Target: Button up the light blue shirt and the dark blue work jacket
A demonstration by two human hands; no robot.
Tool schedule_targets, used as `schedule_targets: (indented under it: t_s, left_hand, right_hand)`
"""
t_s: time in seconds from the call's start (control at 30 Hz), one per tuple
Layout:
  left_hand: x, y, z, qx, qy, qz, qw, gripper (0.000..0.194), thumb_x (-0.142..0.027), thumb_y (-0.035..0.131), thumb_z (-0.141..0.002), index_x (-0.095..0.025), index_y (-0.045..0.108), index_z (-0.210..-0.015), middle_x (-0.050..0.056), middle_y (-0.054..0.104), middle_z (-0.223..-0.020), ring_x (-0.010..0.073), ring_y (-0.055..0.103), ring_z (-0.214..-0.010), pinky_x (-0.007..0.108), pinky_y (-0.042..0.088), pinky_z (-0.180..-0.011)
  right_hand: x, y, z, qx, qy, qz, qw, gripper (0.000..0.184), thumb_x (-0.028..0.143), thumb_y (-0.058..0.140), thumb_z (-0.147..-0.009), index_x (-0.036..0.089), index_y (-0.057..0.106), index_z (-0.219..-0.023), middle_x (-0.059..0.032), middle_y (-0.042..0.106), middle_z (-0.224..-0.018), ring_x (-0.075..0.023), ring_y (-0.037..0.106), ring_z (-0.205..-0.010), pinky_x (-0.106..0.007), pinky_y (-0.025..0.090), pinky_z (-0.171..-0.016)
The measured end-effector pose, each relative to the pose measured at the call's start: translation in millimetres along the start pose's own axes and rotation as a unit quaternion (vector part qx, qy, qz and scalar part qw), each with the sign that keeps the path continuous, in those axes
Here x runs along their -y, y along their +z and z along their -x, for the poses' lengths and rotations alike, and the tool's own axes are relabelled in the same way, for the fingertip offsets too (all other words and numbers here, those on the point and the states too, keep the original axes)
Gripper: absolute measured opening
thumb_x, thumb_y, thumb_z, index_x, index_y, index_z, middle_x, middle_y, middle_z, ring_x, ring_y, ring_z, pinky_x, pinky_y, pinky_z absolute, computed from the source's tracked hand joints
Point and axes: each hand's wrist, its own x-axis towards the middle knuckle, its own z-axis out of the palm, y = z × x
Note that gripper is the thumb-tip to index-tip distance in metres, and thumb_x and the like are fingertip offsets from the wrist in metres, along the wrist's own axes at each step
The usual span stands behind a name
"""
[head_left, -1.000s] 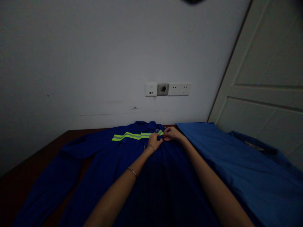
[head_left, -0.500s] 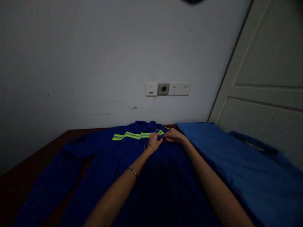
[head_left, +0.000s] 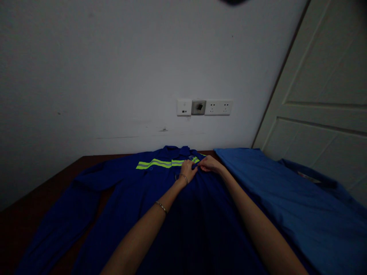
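Note:
A dark blue work jacket [head_left: 129, 198] lies spread out with its collar toward the wall. A yellow-green and grey reflective stripe [head_left: 155, 164] crosses its chest, and small pale lettering shows above the stripe on the right. Just below the stripe, my left hand [head_left: 187, 170] pinches the jacket's cloth. Close beside it, my right hand [head_left: 210, 164] is closed on a fold of the same cloth, thumb and fingers together. The exact bit of cloth between the fingertips is too small to make out. Bracelets circle my left wrist and forearm.
Under the jacket is a dark reddish-brown table [head_left: 17, 229]. On the right lies a lighter blue cloth garment [head_left: 286, 202]. A pale wall with a row of sockets [head_left: 218, 107] stands behind, and a panelled door [head_left: 323, 88] is at the right.
Both hands keep nearly the same place on the jacket, with only slight finger movement. The view has shifted a little.

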Motion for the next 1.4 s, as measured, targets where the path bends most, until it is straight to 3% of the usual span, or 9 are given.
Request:
schedule_targets:
  t_s: [0.23, 0.53, 1.0, 1.4]
  left_hand:
    - [0, -0.8, -1, 0.005, -0.021, 0.025, 0.999, 0.013, -0.019, 0.059, -0.073, -0.015, 0.064, -0.085, 0.005, 0.061, -0.084, 0.0174, 0.053, -0.085, 0.030, 0.039, -0.078]
    - [0, 0.6, -1, 0.016, -0.010, 0.012, 1.000, 0.013, -0.016, 0.059, -0.070, -0.016, 0.063, -0.083, 0.005, 0.060, -0.085, 0.0181, 0.053, -0.087, 0.031, 0.039, -0.081]
    - [-1, -3.8, 0, 0.009, -0.023, 0.011, 1.000, 0.017, -0.016, 0.059, -0.071, -0.012, 0.064, -0.087, 0.007, 0.061, -0.087, 0.0182, 0.054, -0.088, 0.030, 0.041, -0.081]
    - [1, -0.1, 0, -0.016, -0.025, 0.040, 0.999, 0.016, -0.014, 0.060, -0.068, -0.015, 0.065, -0.084, 0.005, 0.061, -0.083, 0.0177, 0.055, -0.084, 0.030, 0.042, -0.078]
  right_hand:
    - [5, -1, 1, 0.010, 0.035, -0.004, 0.999, 0.024, 0.012, 0.058, -0.070, 0.014, 0.049, -0.048, 0.0030, 0.049, -0.037, -0.0058, 0.045, -0.035, -0.014, 0.039, -0.038]
    - [16, 3, 11, 0.031, 0.043, 0.020, 0.998, 0.019, 0.008, 0.057, -0.069, 0.012, 0.053, -0.051, -0.0014, 0.056, -0.041, -0.0116, 0.055, -0.042, -0.021, 0.049, -0.045]
    - [15, 5, 14, 0.034, 0.010, -0.002, 0.999, 0.017, 0.010, 0.056, -0.076, 0.010, 0.055, -0.058, 0.0010, 0.055, -0.044, -0.0061, 0.051, -0.037, -0.015, 0.046, -0.038]
    - [-3, -1, 3, 0.074, -0.021, -0.047, 0.996, 0.014, 0.017, 0.060, -0.074, 0.011, 0.056, -0.062, 0.0015, 0.056, -0.045, -0.0040, 0.050, -0.038, -0.010, 0.042, -0.036]
